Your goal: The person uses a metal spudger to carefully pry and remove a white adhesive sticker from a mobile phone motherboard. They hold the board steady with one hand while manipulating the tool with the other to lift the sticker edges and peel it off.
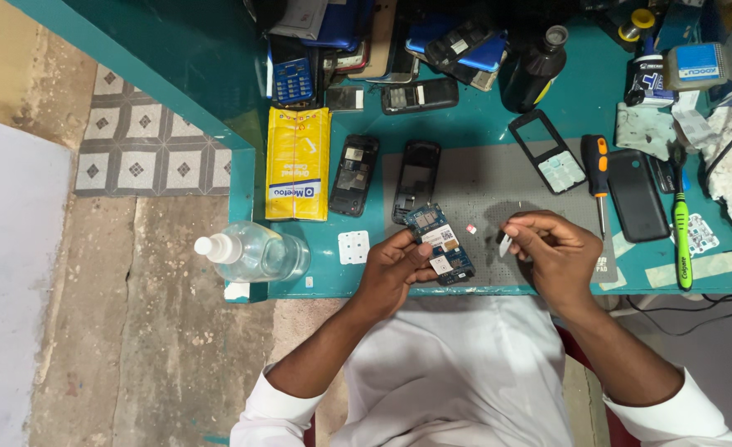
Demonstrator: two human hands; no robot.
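White sleeves and lap sit nearest. Going left to right: clear spray bottle (254, 253) at bench edge, yellow packet (298, 163), two stripped phone shells (354, 175) on the teal bench (482, 116). Left hand (391, 269) is curled round a blue circuit board (439, 242), thumb on top, held over the grey work mat (498, 194). Right hand (556, 248) is pinched closed on a small white part (505, 243), just beside the board. Screwdriver (597, 170), black back cover (636, 194), green toothbrush (681, 236) lie further right. Looks mid-repair: phone already opened, board out, reassembly not begun.
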